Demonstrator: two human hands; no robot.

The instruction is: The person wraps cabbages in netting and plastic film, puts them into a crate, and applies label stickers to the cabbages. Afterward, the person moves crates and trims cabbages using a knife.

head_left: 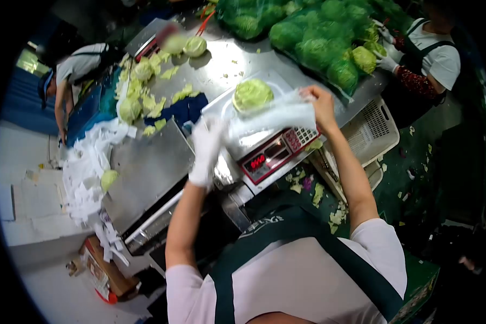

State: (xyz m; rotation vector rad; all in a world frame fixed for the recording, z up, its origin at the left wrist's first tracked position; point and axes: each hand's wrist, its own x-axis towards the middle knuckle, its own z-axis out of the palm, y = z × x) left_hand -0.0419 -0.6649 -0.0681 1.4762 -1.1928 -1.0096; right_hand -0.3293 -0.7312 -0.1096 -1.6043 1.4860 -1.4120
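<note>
A pale green cabbage (pixel 252 95) sits on the weighing plate of a red digital scale (pixel 278 156) with a lit red display. Clear plastic film (pixel 272 120) stretches across the near side of the cabbage, above the scale's keypad. My right hand (pixel 321 108), bare, is closed on the film's right end. At its left end is my left hand (pixel 206 148) in a white glove, apparently gripping the film, though its fingers are blurred. A shiny film roll (pixel 227 171) lies just below my left hand.
A metal wrapping stand (pixel 148 181) and white film scraps (pixel 89 162) are left. Loose cabbage leaves (pixel 151 102) and a dark blue cloth (pixel 183 109) lie behind. Green net bags (pixel 313 43) hold cabbages. A crate (pixel 370 129) stands right. Two co-workers are nearby, one (pixel 434 56) handling cabbage.
</note>
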